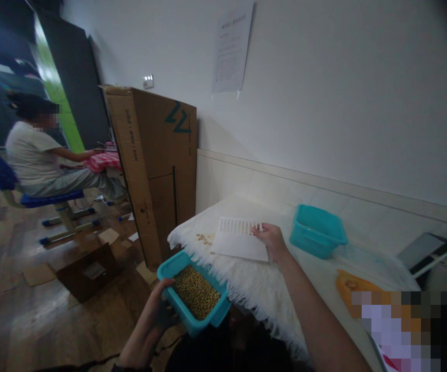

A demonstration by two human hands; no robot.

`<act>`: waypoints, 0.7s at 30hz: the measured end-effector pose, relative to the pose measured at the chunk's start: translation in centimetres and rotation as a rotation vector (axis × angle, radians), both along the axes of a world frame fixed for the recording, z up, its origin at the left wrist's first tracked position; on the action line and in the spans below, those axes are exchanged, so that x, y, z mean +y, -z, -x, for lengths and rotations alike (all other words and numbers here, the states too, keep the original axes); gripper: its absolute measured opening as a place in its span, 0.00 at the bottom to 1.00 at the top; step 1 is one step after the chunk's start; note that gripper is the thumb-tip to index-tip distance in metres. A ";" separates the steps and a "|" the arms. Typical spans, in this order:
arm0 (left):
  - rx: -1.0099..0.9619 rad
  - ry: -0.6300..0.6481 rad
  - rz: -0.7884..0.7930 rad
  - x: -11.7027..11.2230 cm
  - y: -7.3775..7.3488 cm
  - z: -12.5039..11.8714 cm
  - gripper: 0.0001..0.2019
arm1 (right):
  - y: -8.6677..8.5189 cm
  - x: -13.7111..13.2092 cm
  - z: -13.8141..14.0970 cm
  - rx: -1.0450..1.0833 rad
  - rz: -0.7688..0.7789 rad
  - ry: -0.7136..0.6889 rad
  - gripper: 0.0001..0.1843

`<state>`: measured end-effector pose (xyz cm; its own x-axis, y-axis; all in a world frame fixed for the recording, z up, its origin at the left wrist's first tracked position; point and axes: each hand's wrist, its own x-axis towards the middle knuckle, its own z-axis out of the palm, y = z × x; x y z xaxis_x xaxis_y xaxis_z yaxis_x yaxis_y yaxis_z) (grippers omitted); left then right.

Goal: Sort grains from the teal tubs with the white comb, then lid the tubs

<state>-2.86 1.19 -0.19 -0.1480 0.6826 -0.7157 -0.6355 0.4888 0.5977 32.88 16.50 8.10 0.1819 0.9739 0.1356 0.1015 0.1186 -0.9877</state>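
My left hand [163, 302] is wrapped around the near left side of a teal plastic basket [164, 268], tilted just off the table's front edge. Round yellowish beans that look like soybeans [196, 293] fill much of it. On the white cloth, my right hand [270, 238] has its fingers closed at the right end of a flat white slotted plate [239, 247]. A row of narrow slots runs along the plate's far side; its exact kind is unclear. Several loose beans [204, 238] lie on the cloth left of the plate.
A second teal basket [316, 235] stands right, near an orange packet [357, 287]. The fringed white tablecloth [254, 287] hangs over the front edge. A tall cardboard box [161, 175] stands left of the table. Beyond it a person [37, 150] sits on a blue chair.
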 end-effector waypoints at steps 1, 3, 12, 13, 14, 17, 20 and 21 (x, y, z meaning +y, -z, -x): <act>0.001 0.010 0.003 0.0 0.1 0.1 0.16 | -0.1 -0.2 0.3 0.014 0.001 -0.013 0.28; 0.007 0.026 0.001 0.0 0.3 0.2 0.15 | -0.3 -0.4 0.7 0.032 -0.011 -0.014 0.27; 0.072 -0.038 -0.004 0.4 1.0 -0.2 0.14 | 0.5 0.1 0.8 -0.029 -0.092 0.105 0.27; 0.084 -0.038 -0.008 0.4 0.9 -0.3 0.14 | 0.6 0.1 0.9 -0.033 -0.087 0.096 0.27; 0.089 -0.032 -0.012 0.4 0.7 -0.3 0.14 | 0.7 0.1 1.0 -0.035 -0.081 0.085 0.27; 0.068 0.003 -0.017 0.2 -0.4 -0.4 0.13 | 0.8 0.0 1.2 -0.012 -0.062 0.055 0.27; 0.052 0.003 -0.003 -0.1 -1.5 -0.6 0.12 | 0.8 -0.1 1.3 -0.004 -0.067 0.054 0.27; 0.046 -0.003 0.004 -0.2 -1.7 -0.6 0.11 | 0.8 -0.1 1.4 -0.017 -0.073 0.064 0.27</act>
<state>-2.22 1.03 1.54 -0.1830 0.6793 -0.7107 -0.6085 0.4895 0.6246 31.52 16.43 7.32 0.2407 0.9478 0.2093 0.1276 0.1829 -0.9748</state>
